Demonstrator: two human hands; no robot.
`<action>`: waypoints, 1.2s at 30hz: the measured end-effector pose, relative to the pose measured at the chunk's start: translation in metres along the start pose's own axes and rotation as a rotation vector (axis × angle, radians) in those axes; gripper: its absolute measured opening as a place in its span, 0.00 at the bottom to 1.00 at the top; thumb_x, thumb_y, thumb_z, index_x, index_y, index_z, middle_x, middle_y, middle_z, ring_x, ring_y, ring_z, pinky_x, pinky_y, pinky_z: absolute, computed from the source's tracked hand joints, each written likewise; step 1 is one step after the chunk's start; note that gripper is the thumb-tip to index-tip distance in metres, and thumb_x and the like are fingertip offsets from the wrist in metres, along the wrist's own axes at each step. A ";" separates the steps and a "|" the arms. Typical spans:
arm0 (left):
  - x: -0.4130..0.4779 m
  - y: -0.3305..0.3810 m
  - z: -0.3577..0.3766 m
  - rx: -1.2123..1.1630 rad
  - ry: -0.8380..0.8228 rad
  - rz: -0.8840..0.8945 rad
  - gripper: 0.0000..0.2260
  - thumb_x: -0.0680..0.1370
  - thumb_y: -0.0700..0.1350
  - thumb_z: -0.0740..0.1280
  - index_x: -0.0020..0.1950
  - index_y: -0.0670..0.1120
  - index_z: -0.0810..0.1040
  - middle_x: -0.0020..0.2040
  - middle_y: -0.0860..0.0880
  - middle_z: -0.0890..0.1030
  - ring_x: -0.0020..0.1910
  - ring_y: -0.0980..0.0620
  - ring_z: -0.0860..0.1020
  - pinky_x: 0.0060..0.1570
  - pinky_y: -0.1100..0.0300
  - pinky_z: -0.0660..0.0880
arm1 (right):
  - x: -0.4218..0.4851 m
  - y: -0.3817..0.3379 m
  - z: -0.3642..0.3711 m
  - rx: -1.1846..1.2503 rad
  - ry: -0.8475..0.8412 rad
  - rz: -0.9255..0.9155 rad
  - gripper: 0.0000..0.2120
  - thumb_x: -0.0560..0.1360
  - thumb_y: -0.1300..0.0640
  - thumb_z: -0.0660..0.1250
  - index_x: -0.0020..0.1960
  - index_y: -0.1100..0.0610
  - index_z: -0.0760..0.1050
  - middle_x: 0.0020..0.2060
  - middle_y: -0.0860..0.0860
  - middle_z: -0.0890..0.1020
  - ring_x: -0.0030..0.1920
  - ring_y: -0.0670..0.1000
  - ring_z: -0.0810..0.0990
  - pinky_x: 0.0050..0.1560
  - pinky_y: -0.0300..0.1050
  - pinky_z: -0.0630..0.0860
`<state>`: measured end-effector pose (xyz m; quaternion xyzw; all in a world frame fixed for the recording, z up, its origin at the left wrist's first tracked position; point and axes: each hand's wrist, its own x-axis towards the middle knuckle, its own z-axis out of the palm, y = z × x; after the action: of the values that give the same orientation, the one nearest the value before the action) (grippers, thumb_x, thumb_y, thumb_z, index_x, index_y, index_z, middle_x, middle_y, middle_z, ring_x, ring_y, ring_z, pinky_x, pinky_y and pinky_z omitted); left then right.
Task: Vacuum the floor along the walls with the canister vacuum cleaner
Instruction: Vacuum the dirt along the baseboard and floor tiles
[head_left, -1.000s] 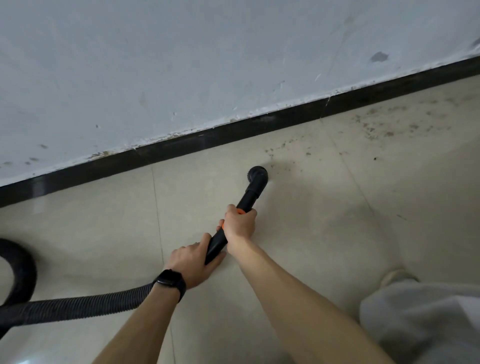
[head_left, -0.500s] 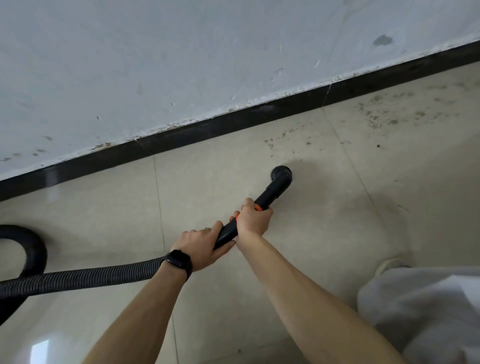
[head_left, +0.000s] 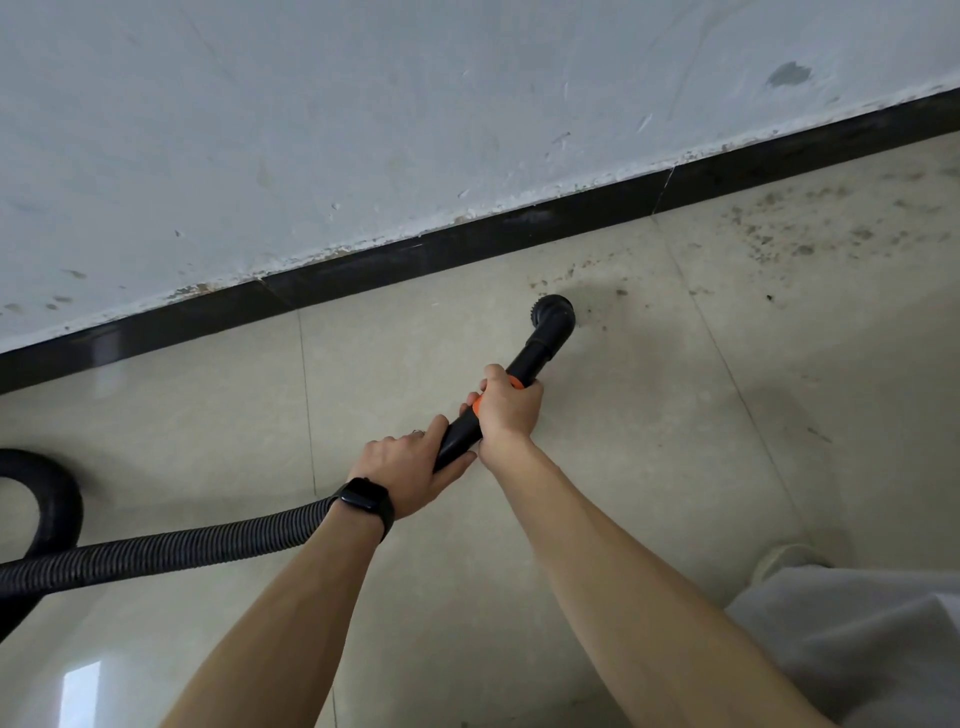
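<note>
A scuffed white wall (head_left: 363, 130) fills the upper half of the frame, and beige floor tiles (head_left: 675, 493) fill the lower half. Between them a black baseboard (head_left: 363, 270) runs diagonally, rising from the left edge to the upper right.

A black ribbed vacuum hose (head_left: 182, 551) loops at the left edge and crosses the lower left toward the centre. A grey trouser leg (head_left: 857, 649) sits in the lower right corner, with a pale shoe (head_left: 784, 561) just above it.

The rigid black wand (head_left: 530, 358) lies at the centre of the frame. Its long axis slants from lower left to upper right, and its far end points toward the baseboard. The left grip (head_left: 410, 473) is wrapped around the wand's rear end where the hose joins. The right grip (head_left: 506, 410) clenches the wand just ahead, over an orange collar (head_left: 514, 383). The two are almost touching.

The round brush nozzle (head_left: 555, 312) at the tip is down at the floor, near the baseboard but apart from it. Dark dirt specks (head_left: 769, 239) are scattered to its right. A black smartwatch (head_left: 361, 496) circles the left wrist.
</note>
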<state>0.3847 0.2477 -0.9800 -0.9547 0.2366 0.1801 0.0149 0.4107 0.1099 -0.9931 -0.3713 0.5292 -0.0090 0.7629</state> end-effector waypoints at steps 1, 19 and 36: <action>0.003 0.002 0.000 0.001 0.007 -0.003 0.21 0.77 0.69 0.50 0.52 0.52 0.62 0.39 0.53 0.79 0.35 0.43 0.79 0.33 0.56 0.70 | 0.003 -0.003 0.001 -0.001 -0.020 0.003 0.09 0.76 0.62 0.66 0.55 0.59 0.70 0.35 0.53 0.76 0.23 0.48 0.73 0.31 0.44 0.78; 0.051 0.011 0.001 -0.220 -0.026 -0.209 0.19 0.77 0.70 0.52 0.46 0.55 0.56 0.35 0.55 0.72 0.32 0.47 0.73 0.30 0.56 0.64 | 0.047 -0.035 0.036 -0.176 -0.125 -0.042 0.08 0.76 0.62 0.65 0.53 0.57 0.68 0.35 0.53 0.76 0.22 0.49 0.72 0.27 0.43 0.76; 0.001 -0.019 -0.007 -0.467 -0.023 -0.370 0.16 0.76 0.70 0.57 0.50 0.59 0.64 0.35 0.54 0.77 0.32 0.52 0.76 0.31 0.58 0.68 | 0.013 0.004 0.064 -0.243 -0.185 0.000 0.08 0.77 0.60 0.64 0.53 0.58 0.68 0.37 0.54 0.76 0.20 0.48 0.73 0.27 0.42 0.76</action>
<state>0.3969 0.2633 -0.9751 -0.9570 0.0106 0.2347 -0.1701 0.4671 0.1427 -0.9952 -0.4601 0.4538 0.0896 0.7578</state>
